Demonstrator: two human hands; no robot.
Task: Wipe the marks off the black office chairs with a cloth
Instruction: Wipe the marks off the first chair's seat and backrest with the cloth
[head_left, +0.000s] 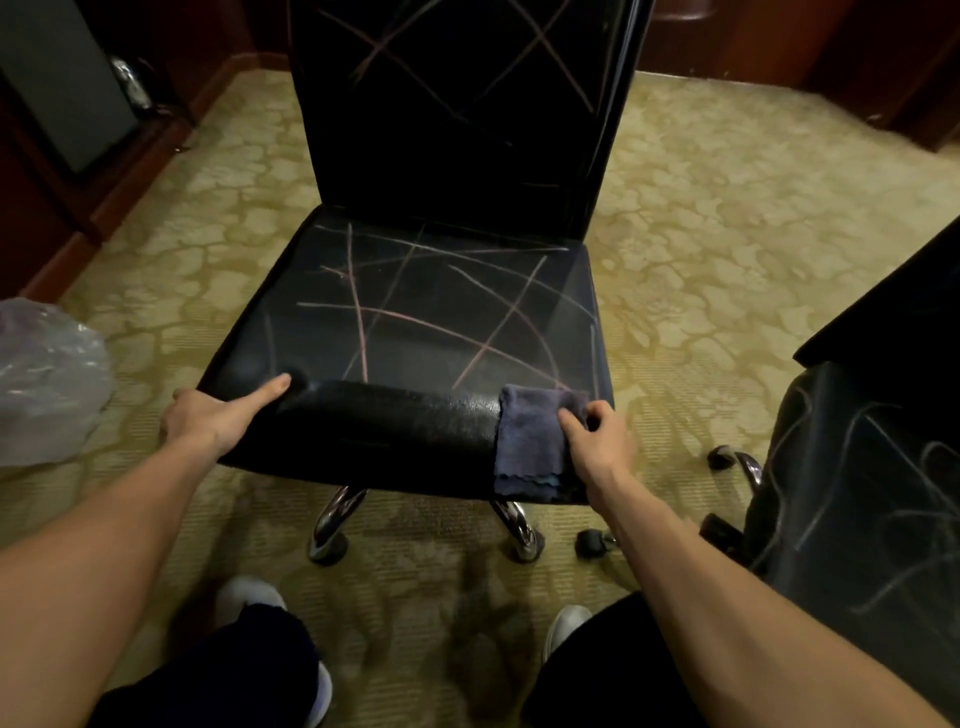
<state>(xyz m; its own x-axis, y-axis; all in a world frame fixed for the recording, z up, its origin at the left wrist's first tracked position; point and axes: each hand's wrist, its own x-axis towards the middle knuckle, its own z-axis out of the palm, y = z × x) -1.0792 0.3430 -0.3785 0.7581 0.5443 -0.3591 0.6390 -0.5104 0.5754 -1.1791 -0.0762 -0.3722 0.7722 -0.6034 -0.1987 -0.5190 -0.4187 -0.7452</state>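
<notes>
while marked, chair under cloth

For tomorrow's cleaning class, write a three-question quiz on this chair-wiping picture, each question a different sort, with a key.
1. True or false: the backrest is free of marks.
2. The right hand holds the cloth at the seat's: A front right corner, B rear left corner, C middle.
3. Fill in: the left hand grips the seat's front ____ corner.

Key: 1 false; 2 A; 3 left.
</notes>
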